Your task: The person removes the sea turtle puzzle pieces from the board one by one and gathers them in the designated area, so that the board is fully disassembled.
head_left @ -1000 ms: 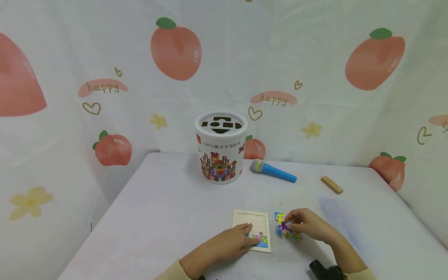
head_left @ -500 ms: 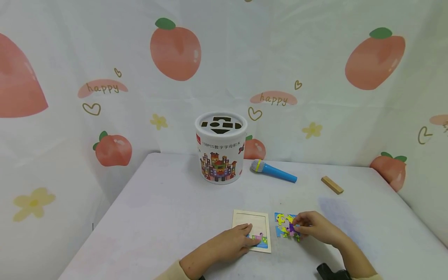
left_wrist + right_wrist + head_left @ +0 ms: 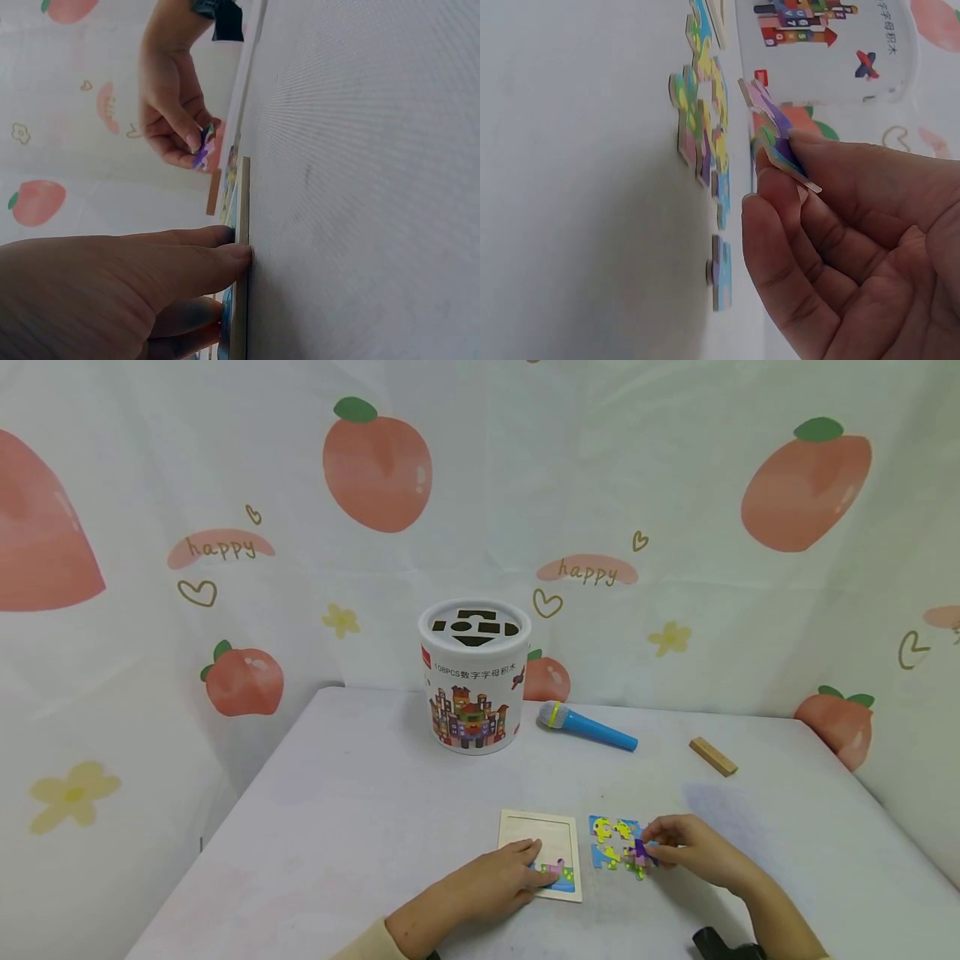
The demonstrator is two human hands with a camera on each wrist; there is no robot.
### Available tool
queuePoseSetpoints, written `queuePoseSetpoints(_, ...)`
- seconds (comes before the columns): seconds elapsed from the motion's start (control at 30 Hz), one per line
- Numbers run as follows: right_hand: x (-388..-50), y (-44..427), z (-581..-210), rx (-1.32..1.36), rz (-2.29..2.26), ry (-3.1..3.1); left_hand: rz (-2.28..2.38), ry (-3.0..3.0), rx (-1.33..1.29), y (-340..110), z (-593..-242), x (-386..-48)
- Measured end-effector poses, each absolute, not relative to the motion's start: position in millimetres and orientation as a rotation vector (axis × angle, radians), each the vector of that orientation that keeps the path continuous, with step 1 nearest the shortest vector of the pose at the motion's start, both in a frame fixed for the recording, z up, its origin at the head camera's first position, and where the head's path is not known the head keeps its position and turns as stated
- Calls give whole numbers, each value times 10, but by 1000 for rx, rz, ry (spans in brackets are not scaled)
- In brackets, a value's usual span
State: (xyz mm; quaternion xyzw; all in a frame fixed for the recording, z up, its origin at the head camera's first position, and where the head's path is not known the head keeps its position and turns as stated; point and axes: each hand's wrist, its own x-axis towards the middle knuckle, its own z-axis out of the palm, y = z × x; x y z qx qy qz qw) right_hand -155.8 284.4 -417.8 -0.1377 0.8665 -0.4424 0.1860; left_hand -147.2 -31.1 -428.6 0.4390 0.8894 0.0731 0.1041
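Observation:
My left hand point(image 3: 498, 878) rests on a wooden puzzle tray point(image 3: 573, 852), fingers extended across it. In the left wrist view its thumb touches the tray's edge point(image 3: 241, 202). A few colourful pieces point(image 3: 564, 883) lie in the tray's lower part, partly covered by that hand. To the right, my right hand point(image 3: 693, 850) pinches a purple, pink and green jigsaw piece point(image 3: 774, 127) between thumb and fingers, raised off the table in the right wrist view. Several loose jigsaw pieces point(image 3: 602, 829), blue, yellow and green, lie beside the tray, just left of this hand.
A white block bucket point(image 3: 475, 685) with shaped holes in its lid stands at the back. Right of it lie a blue toy microphone point(image 3: 592, 728) and a small wooden block point(image 3: 712, 757). A fruit-printed cloth point(image 3: 450, 560) hangs behind the white table point(image 3: 360, 793).
My right hand has shifted right across the loose pieces, with the purple piece in its fingers, uncovering more of them. My left hand has stayed on the tray.

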Motion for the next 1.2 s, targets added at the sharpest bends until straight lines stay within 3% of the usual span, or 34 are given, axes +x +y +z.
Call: queuePoseSetpoints(1.2,-1487,3153,-4285,-263,-1293,2408,227,2613,1284,-309,-4295,-1471)
